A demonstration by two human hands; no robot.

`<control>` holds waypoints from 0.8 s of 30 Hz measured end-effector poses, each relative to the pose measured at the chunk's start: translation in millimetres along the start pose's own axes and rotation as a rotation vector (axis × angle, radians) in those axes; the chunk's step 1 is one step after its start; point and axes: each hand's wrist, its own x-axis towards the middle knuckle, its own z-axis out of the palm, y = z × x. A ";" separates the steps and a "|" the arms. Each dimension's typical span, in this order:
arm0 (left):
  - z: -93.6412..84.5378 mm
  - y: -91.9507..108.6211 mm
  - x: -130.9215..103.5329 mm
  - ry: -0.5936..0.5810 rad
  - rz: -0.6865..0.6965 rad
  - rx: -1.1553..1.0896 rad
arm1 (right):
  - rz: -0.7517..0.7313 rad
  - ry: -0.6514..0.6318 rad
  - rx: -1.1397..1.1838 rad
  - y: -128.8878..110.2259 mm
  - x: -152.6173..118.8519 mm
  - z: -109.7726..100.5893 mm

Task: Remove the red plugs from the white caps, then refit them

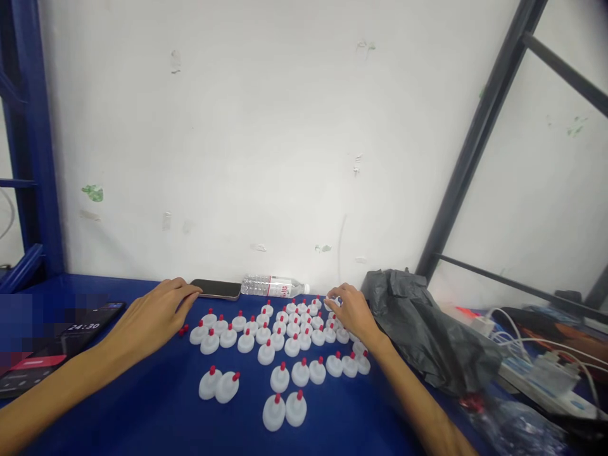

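My left hand hovers over the left part of the blue table, its thumb and fingertips drawn together near a dark phone; anything between them is too small to make out. Beneath it lie a few loose red tips. At the back right of the group, my right hand pinches a small white plastic bottle, partly hidden by the fingers. Many similar round white bottles with red tips stand in loose rows between and in front of both hands.
Along the wall lie the dark phone and a clear water bottle on its side. Another lit phone rests at left. On the right are a grey plastic bag, a power strip with cables, and clear plastic wrap.
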 end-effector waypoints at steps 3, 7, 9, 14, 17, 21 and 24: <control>-0.9 0.1 0.1 -0.003 0.005 -0.006 | 0.007 -0.045 -0.011 1.0 0.5 0.4; -1.4 -1.5 0.7 -0.019 -0.021 -0.001 | 0.005 -0.074 -0.006 -1.5 0.1 -0.6; -1.7 -4.0 0.9 -0.037 -0.046 0.015 | 0.003 -0.080 -0.006 -2.7 -0.5 -0.5; -0.1 -13.4 2.6 -0.059 0.009 0.020 | -0.009 -0.095 -0.013 -3.2 -1.7 1.3; 1.1 -17.2 3.4 -0.102 0.004 0.025 | -0.019 -0.105 -0.012 -2.8 -1.6 1.9; 2.3 -19.2 2.6 -0.152 -0.023 0.049 | -0.038 -0.130 -0.003 -2.5 -2.1 3.4; 3.6 -20.5 1.8 -0.168 -0.030 0.056 | -0.048 -0.149 0.003 -2.9 -3.3 5.3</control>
